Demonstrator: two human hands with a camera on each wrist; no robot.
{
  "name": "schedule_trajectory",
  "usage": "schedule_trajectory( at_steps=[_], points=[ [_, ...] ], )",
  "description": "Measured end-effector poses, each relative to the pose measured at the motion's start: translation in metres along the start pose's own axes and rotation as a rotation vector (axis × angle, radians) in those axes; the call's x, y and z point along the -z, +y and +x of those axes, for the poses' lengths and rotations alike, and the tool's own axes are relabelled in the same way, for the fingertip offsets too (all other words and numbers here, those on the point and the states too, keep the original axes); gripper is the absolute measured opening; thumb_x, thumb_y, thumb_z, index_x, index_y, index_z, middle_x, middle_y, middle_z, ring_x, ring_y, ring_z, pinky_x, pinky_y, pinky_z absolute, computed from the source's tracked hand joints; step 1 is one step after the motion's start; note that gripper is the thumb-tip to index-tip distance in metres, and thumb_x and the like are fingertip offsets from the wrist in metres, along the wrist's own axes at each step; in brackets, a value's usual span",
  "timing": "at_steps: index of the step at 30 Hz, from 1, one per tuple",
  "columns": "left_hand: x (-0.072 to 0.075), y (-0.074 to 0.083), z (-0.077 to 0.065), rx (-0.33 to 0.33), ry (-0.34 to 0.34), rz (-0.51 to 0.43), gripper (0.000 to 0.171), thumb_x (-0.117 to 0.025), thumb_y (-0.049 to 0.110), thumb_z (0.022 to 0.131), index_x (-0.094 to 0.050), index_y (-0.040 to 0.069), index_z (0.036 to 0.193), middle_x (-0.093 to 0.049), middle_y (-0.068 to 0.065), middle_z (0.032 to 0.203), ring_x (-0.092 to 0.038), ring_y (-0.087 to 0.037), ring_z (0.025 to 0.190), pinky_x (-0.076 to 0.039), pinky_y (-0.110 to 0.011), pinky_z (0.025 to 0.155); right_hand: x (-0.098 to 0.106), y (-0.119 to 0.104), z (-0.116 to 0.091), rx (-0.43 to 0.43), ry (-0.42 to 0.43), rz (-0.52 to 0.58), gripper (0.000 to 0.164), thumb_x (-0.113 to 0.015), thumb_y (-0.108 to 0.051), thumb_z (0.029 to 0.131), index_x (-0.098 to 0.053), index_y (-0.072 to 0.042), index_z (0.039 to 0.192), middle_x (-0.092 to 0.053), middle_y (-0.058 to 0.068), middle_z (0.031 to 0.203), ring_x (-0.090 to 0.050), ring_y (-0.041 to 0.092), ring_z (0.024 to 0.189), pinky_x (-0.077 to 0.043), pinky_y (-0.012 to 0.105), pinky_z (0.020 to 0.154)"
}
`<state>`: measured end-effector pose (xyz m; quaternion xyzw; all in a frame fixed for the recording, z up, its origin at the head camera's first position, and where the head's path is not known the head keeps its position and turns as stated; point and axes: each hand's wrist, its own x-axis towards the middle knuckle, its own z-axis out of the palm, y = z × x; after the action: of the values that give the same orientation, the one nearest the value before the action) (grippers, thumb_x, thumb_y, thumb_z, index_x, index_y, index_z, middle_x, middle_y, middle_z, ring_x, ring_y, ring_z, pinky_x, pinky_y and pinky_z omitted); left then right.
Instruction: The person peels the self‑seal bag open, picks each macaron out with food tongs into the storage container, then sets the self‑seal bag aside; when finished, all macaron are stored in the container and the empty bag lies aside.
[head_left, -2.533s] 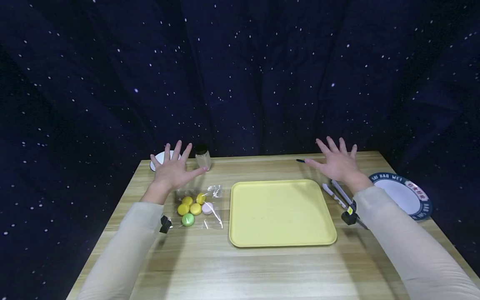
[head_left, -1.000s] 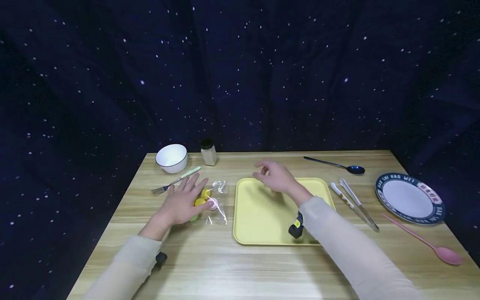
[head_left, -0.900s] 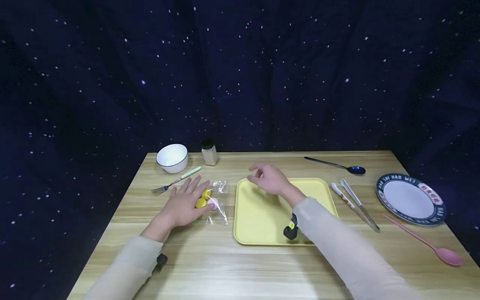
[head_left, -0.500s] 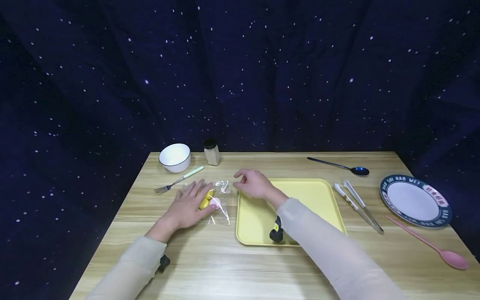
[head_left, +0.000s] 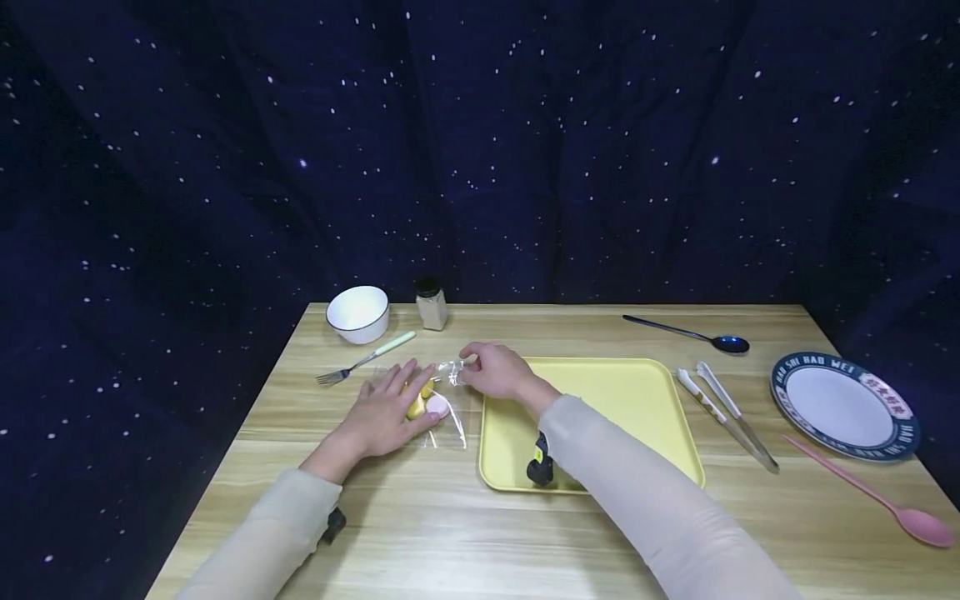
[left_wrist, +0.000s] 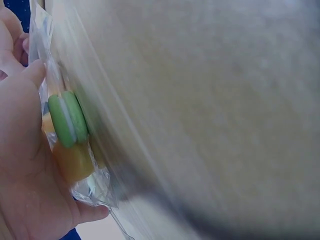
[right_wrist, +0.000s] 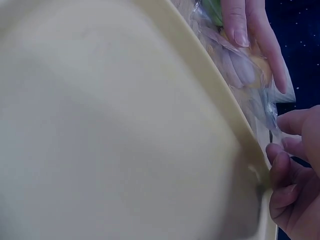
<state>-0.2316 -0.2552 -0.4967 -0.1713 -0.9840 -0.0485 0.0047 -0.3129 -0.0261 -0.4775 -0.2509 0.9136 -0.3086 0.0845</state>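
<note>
A clear plastic bag (head_left: 454, 429) of macarons lies on the table, left of the yellow tray (head_left: 600, 417). My left hand (head_left: 378, 422) is spread over the bag with fingers straight, covering part of the macarons. Yellow and pale pink macarons (head_left: 437, 407) show past its fingers, and a green macaron (left_wrist: 67, 119) appears in the left wrist view. At the bag's far right corner, my right hand (head_left: 495, 371) pinches the plastic edge between thumb and forefinger, its other fingers curled, as the right wrist view shows. That hand overlaps the tray's far left corner.
Behind the bag are a fork (head_left: 367, 358), a white bowl (head_left: 358, 315) and a black-lidded jar (head_left: 432, 307). Right of the tray lie tongs (head_left: 727, 417), a dark spoon (head_left: 690, 334), a blue-rimmed plate (head_left: 843, 407) and a pink spoon (head_left: 870, 490). A dark starry curtain hangs beyond the table.
From raised and spread, my left hand has come down onto the bag. My right hand has travelled left across the tray to the bag's corner and now pinches it.
</note>
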Motion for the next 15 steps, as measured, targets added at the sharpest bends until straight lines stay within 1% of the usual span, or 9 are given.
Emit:
schedule_trajectory(
  at_steps=[5, 10, 15],
  points=[
    [0.0006, 0.0002, -0.0009, 0.005, -0.004, 0.0, 0.077, -0.036, 0.071, 0.089, -0.015, 0.032, 0.153, -0.016, -0.009, 0.157, -0.02, -0.04, 0.139, -0.02, -0.074, 0.099, 0.0005, -0.0004, 0.0011, 0.004, 0.001, 0.005, 0.034, -0.064, -0.034, 0.09, -0.061, -0.017, 0.119, -0.061, -0.005, 0.08, -0.056, 0.012, 0.067, -0.046, 0.029, 0.063],
    [0.002, 0.0014, -0.0011, 0.008, -0.021, 0.007, 0.078, -0.034, 0.072, 0.089, -0.011, 0.033, 0.153, -0.015, -0.011, 0.157, -0.019, -0.04, 0.14, -0.019, -0.073, 0.1, 0.0, 0.0003, 0.004, 0.006, 0.001, 0.032, 0.024, -0.062, -0.031, 0.092, -0.062, -0.017, 0.111, -0.06, -0.004, 0.079, -0.055, 0.013, 0.065, -0.046, 0.029, 0.06],
    [0.0032, 0.0023, -0.0007, 0.004, -0.022, 0.001, 0.079, -0.035, 0.071, 0.089, -0.013, 0.031, 0.153, -0.015, -0.011, 0.157, -0.019, -0.041, 0.139, -0.019, -0.073, 0.1, -0.0005, 0.0003, 0.0075, -0.011, -0.005, 0.053, 0.016, -0.057, -0.027, 0.095, -0.062, -0.015, 0.103, -0.061, -0.003, 0.084, -0.056, 0.013, 0.071, -0.048, 0.028, 0.064]
  ],
)
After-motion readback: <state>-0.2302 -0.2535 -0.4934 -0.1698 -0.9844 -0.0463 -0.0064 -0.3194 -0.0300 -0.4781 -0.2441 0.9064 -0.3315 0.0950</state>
